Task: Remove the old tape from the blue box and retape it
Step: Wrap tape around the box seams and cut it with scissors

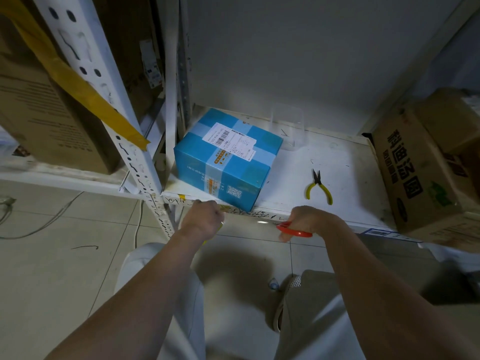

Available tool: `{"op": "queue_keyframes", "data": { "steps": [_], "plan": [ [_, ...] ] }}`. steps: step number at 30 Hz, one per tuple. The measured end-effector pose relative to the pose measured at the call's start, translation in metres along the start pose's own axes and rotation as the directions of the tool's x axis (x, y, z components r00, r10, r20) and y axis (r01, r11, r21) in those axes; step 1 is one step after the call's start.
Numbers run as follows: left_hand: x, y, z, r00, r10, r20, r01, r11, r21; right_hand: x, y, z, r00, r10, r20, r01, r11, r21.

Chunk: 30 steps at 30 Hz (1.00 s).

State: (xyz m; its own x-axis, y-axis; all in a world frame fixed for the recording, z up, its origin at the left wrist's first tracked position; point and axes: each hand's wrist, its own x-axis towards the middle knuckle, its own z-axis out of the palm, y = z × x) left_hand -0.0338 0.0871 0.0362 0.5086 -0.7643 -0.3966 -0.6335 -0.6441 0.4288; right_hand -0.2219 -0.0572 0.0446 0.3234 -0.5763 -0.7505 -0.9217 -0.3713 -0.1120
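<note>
While both hands hang short of the shelf edge, the entries run as follows.

Blue box (228, 157): sits on the white shelf (337, 172), toward its left side and well back from the front lip; pale tape bands cross the top and run down the front face, with a white shipping label stuck over them.

Left hand (201, 220): fingers curled into a loose fist just in front of the shelf lip; a sliver of yellow shows beneath it, but whether it grips anything I cannot tell.

Right hand (309, 220): fingers closed round the red-handled scissors (294, 229), clear of the box.

Yellow-handled pliers (319, 188): lie on the shelf to the right of the box, untouched.

Step in hand: judged as the approach to cutting; old tape appears intact.

Next move calls for: bringing the scissors up to a tape seam on the box top while the left hand steadies the carton.
</note>
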Motion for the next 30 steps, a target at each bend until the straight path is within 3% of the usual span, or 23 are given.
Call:
{"op": "queue_keyframes", "data": {
  "steps": [2, 4, 7, 10, 13, 15, 17, 20, 21, 23, 26, 30],
  "plan": [
    [-0.004, 0.000, 0.002, 0.996, 0.018, -0.087, -0.017, 1.000, 0.011, 0.010, 0.014, 0.008, 0.979, 0.133, -0.151, -0.115, 0.986, 0.123],
    [-0.007, 0.003, 0.002, 0.978, 0.064, -0.197, -0.062, 0.998, 0.015, 0.017, 0.020, 0.015, 0.909, 0.298, -0.291, -0.182, 0.913, 0.364],
    [-0.005, 0.007, 0.001, 0.935, 0.191, -0.299, -0.188, 0.981, 0.038, 0.026, 0.008, 0.019, 0.785, 0.460, -0.414, -0.113, 0.764, 0.636],
    [-0.003, 0.009, -0.002, 0.910, 0.271, -0.315, -0.249, 0.962, 0.109, 0.037, -0.010, 0.016, 0.758, 0.452, -0.470, -0.066, 0.770, 0.635],
    [0.000, 0.005, -0.009, 0.891, 0.356, -0.282, -0.294, 0.925, 0.239, 0.053, -0.018, 0.012, 0.814, 0.361, -0.456, 0.055, 0.733, 0.678],
    [0.005, 0.004, -0.016, 0.905, 0.358, -0.231, -0.288, 0.913, 0.288, 0.053, -0.020, 0.013, 0.809, 0.330, -0.486, 0.054, 0.782, 0.620],
    [0.008, 0.004, -0.019, 0.923, 0.337, -0.188, -0.271, 0.913, 0.305, 0.046, -0.024, 0.015, 0.718, 0.316, -0.620, 0.100, 0.835, 0.542],
    [0.010, 0.006, -0.020, 0.932, 0.329, -0.153, -0.271, 0.912, 0.309, 0.024, -0.045, 0.014, 0.567, 0.172, -0.806, 0.385, 0.809, 0.444],
    [0.009, 0.006, -0.020, 0.934, 0.328, -0.140, -0.273, 0.910, 0.313, 0.018, -0.054, 0.014, 0.565, 0.066, -0.822, 0.442, 0.818, 0.369],
    [0.007, 0.007, -0.019, 0.942, 0.316, -0.112, -0.268, 0.910, 0.315, 0.013, -0.067, 0.015, 0.612, -0.117, -0.782, 0.388, 0.907, 0.167],
    [0.006, 0.008, -0.019, 0.942, 0.319, -0.103, -0.273, 0.907, 0.320, 0.017, -0.074, 0.015, 0.643, -0.137, -0.753, 0.275, 0.959, 0.061],
    [0.008, 0.008, -0.019, 0.940, 0.323, -0.108, -0.279, 0.911, 0.303, 0.019, -0.076, 0.015, 0.656, -0.139, -0.741, 0.320, 0.941, 0.107]
  ]
}}
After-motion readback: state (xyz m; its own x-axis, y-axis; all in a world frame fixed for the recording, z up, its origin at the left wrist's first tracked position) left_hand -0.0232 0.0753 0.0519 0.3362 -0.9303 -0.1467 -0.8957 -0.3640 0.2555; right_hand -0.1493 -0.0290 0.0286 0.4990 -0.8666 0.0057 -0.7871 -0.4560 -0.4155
